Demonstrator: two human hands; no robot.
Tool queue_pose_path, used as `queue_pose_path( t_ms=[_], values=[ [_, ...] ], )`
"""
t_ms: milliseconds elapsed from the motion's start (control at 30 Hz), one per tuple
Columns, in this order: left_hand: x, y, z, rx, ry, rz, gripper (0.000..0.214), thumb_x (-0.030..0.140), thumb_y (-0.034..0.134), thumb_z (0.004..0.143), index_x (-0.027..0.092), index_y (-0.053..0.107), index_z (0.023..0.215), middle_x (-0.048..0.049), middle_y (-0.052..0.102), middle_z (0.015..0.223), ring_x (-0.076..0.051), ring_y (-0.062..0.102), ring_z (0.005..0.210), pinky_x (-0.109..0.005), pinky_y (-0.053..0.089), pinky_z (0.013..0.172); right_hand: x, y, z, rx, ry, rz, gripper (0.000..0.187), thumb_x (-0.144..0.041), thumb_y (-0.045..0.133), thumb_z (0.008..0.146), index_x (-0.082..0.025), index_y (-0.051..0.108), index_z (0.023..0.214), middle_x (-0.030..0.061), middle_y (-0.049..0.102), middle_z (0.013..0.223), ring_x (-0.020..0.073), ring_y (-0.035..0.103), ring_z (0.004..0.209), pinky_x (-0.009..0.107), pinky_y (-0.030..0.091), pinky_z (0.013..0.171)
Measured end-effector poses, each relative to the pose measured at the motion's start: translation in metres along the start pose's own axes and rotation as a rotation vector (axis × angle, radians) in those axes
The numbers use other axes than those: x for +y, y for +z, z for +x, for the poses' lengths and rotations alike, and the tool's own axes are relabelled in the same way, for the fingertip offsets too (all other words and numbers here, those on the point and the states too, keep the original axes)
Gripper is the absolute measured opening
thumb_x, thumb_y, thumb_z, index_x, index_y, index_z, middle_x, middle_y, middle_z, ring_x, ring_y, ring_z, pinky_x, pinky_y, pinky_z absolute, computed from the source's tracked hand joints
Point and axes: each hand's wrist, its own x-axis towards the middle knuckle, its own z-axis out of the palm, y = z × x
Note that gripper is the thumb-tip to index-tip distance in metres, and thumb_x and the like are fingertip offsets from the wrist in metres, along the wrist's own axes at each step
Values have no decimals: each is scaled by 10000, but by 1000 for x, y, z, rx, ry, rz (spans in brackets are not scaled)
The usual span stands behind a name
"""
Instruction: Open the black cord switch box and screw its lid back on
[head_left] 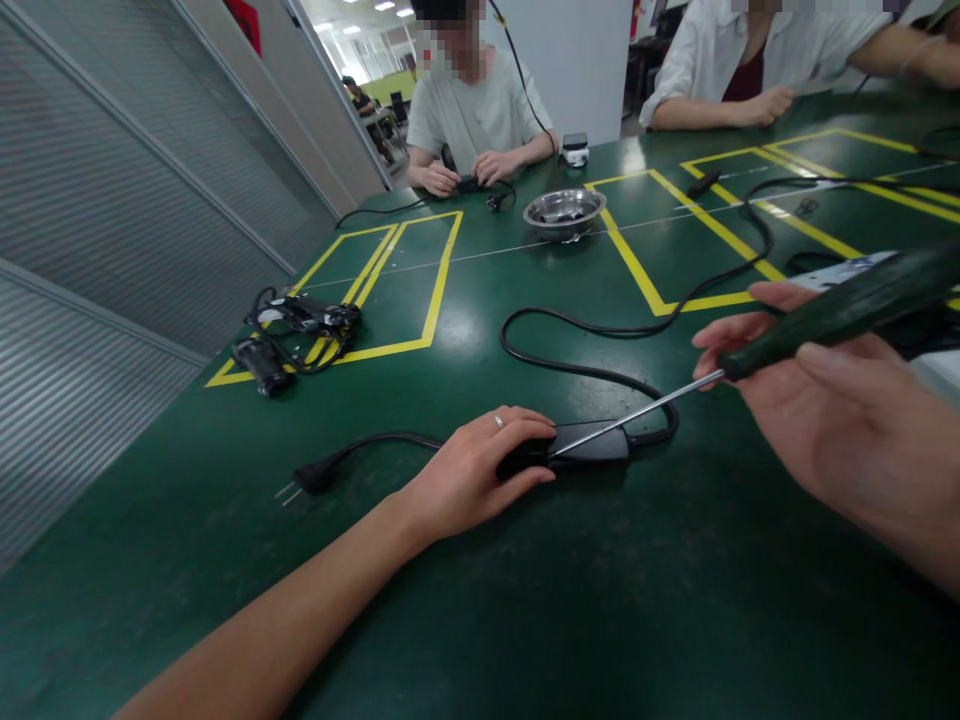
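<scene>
My left hand (487, 465) lies over the left half of a black power adapter (596, 442), its fingers and thumb wrapped round the case and holding it on the green table. In my right hand (832, 400) is a screwdriver (840, 315) with a dark green handle and a long thin shaft. The shaft slants down to the left, and its tip meets the adapter's top close to my left fingertips. From the adapter's left side a short cord leads to a two-pin plug (319, 475). A black cable (570, 368) loops away from its right end.
A metal bowl (564, 212) with small parts stands mid-table. Bundled black cables (315, 320) and a black cylinder (262, 366) lie at left. Yellow tape (442, 290) marks the green table (480, 620). Opposite, a person's hands (469, 172) hold a black device; another person (757, 70) sits right.
</scene>
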Motion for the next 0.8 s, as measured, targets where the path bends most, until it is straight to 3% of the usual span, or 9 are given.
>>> queue_pose_path(
  t_ms=[67,200,300,433,567,667,800],
  values=[
    [0,0,0,3,-1,-3,354,308,601,918,197,520,1245,-102,592,1236,-215,566,1145,-414,501,978,-2,1,0,-6,-11,-44,349,-147,536,823,-211,644,1149,63,697,990,218,622,999,378,489,797],
    [0,1,0,3,0,0,356,304,600,919,197,517,1249,-101,592,1239,-213,565,1148,-409,499,979,-4,3,1,26,-85,-211,127,-168,623,823,-230,698,904,34,674,933,204,622,936,376,478,796],
    [-1,1,-1,0,-6,4,358,309,600,920,199,515,1249,-97,589,1242,-209,563,1149,-404,494,984,-4,3,2,7,-70,-254,48,-215,661,812,-251,647,841,24,660,925,200,614,905,381,490,783],
    [-1,1,-1,-5,-14,5,357,315,599,921,201,516,1248,-97,586,1243,-209,561,1149,-397,489,985,-5,2,-1,-33,-12,-129,182,-303,610,834,-257,632,1008,64,669,966,225,614,886,400,516,735],
    [0,1,0,-7,-5,0,358,308,603,919,198,516,1247,-95,588,1241,-206,560,1151,-393,489,989,-7,1,-3,-32,38,-66,413,-180,522,805,-258,589,1205,79,679,1018,235,629,906,433,517,786],
    [0,0,0,-6,-4,-2,353,311,603,918,196,521,1242,-99,592,1235,-212,563,1144,-402,496,983,-8,0,-2,-30,58,-82,472,-111,509,738,-258,626,1171,67,680,1008,239,632,956,420,518,792],
    [0,1,0,-8,-8,2,352,309,595,923,195,520,1247,-99,589,1243,-209,564,1147,-405,499,984,-6,2,0,-28,-18,-106,337,-97,563,748,-215,707,1029,61,688,978,226,624,986,376,506,792]
  ],
)
